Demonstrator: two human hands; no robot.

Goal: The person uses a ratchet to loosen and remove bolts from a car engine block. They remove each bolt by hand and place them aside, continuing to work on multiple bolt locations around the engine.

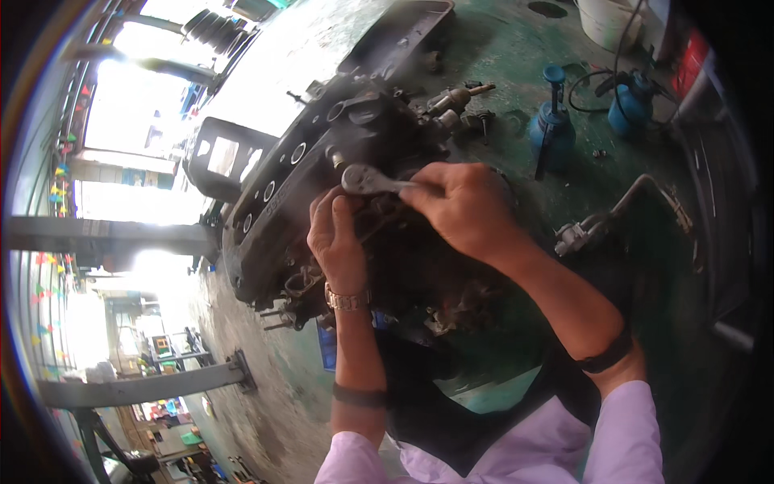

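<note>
A large dark engine (270,206) with a row of round openings along its casting fills the middle of the head view. My right hand (459,198) is closed round the handle of a silver ratchet (361,179), whose head sits at the engine's side near a small pale fitting (337,157). My left hand (339,238), with a metal watch at the wrist, is just below the ratchet head, fingers curled against the engine. What those fingers grip, if anything, is hidden.
Two blue bottle jacks (551,129), a bent metal pipe with a flange (572,234), loose parts (451,101), a white bucket (605,24) and a dark tray (379,44) lie around the engine on the green floor (516,52). Grey lift posts (113,234) cross the left side.
</note>
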